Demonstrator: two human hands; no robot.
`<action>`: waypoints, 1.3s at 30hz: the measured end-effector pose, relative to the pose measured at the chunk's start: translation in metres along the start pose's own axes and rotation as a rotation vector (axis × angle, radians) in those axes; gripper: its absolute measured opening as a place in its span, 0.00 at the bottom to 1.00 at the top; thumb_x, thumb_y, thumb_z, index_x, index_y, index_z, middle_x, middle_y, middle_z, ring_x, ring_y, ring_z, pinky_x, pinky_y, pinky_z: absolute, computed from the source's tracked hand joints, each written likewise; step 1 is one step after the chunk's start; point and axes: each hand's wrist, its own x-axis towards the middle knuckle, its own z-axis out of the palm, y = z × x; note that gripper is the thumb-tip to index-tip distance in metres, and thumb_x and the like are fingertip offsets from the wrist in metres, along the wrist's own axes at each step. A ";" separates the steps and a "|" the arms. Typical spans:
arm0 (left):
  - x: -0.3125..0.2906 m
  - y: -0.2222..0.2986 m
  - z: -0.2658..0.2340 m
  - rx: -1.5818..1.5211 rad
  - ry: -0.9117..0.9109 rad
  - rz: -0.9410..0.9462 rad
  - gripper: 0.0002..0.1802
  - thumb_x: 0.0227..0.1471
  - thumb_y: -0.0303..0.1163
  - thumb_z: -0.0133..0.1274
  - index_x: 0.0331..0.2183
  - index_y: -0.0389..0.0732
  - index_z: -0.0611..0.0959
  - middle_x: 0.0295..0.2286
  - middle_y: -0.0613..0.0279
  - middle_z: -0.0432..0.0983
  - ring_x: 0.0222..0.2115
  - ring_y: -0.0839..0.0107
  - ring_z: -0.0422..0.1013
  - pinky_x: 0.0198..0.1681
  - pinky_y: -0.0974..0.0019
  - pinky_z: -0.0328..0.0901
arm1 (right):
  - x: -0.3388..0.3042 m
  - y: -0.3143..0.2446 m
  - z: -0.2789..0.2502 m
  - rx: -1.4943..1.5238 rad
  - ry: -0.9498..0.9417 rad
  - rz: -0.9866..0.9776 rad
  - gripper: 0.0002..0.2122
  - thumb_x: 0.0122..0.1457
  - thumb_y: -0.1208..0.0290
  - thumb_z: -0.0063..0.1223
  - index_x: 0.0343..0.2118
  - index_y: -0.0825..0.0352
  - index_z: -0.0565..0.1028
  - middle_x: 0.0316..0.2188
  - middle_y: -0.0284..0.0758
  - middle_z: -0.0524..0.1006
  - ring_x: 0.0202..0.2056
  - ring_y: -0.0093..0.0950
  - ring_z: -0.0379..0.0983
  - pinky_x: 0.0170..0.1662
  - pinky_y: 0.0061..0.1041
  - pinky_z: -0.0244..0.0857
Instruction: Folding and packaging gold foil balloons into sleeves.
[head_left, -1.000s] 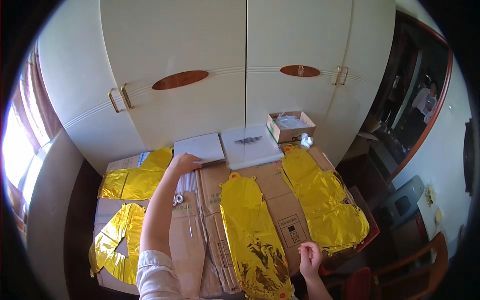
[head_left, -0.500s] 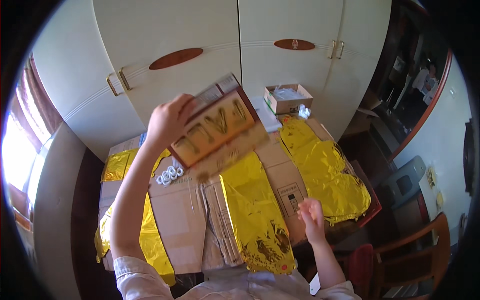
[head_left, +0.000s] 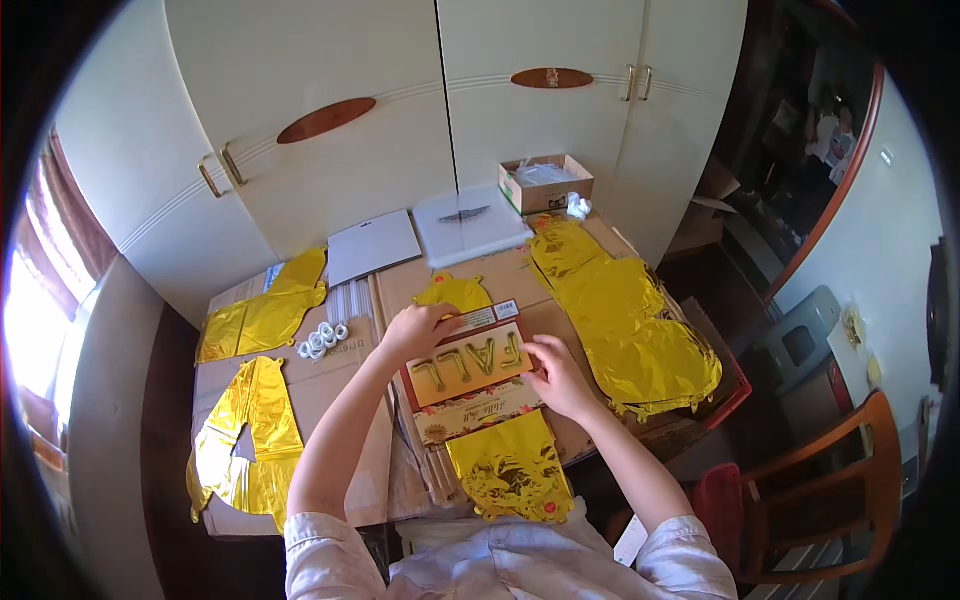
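A flat printed balloon package (head_left: pixel 470 365), showing gold letter balloons on an orange panel, appears upside down in front of me. My left hand (head_left: pixel 425 332) is closed on its upper left edge. At its right edge, my right hand (head_left: pixel 560 376) pinches the side between thumb and fingers. Partly under the package lies a flat gold foil balloon (head_left: pixel 512 465), whose top end (head_left: pixel 455 290) shows beyond it. Whether the package rests on that foil or hovers just above it I cannot tell.
More flat foil balloons lie on the cardboard-covered table (head_left: pixel 345 440): an L-shaped one (head_left: pixel 270 310), an A-shaped one (head_left: pixel 245 440) and a large one (head_left: pixel 625 320) at right. Several white rolls (head_left: pixel 322 340), a grey-white board (head_left: pixel 374 247), a clear-wrapped sheet (head_left: pixel 475 228) and an open box (head_left: pixel 548 190) stand near.
The package has come down from its raised, tilted position to the middle. My right hand has moved up and taken its right edge. The board behind it now shows.
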 end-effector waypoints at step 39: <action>-0.063 0.029 0.047 0.254 -0.099 0.409 0.33 0.53 0.59 0.48 0.59 0.63 0.69 0.61 0.64 0.60 0.63 0.52 0.53 0.64 0.32 0.39 | -0.016 0.005 -0.024 -0.330 -0.154 -0.267 0.22 0.47 0.59 0.67 0.48 0.54 0.77 0.53 0.31 0.70 0.58 0.35 0.59 0.59 0.39 0.54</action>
